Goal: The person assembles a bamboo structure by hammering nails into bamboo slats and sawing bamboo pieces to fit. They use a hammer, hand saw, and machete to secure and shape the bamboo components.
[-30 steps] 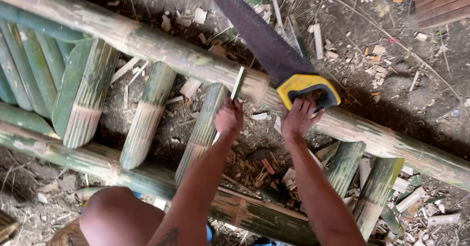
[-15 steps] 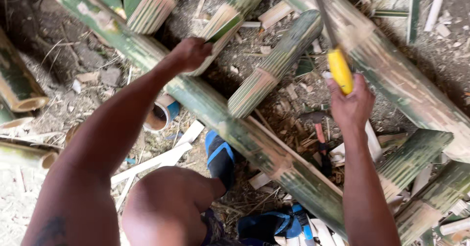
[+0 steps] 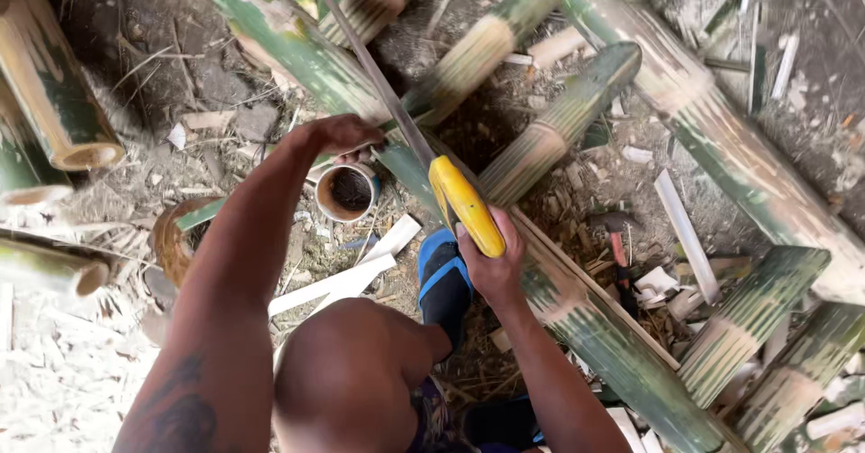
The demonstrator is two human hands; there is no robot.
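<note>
The long green bamboo pole (image 3: 577, 327) is showing a smooth, waxy skin with pale, chalky patches, and the short split bamboo slats (image 3: 554, 128) are looking ribbed and fibrous at their cut ends. The handsaw's thin metal blade (image 3: 378, 83) is appearing dull grey, while its yellow plastic handle (image 3: 466, 205) is shining glossily. The earth floor (image 3: 180, 65) is lying matt and rough, littered with pale wood chips.

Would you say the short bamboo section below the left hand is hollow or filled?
Hollow: the short bamboo section shows an open, dark round mouth inside a pale rim.
</note>
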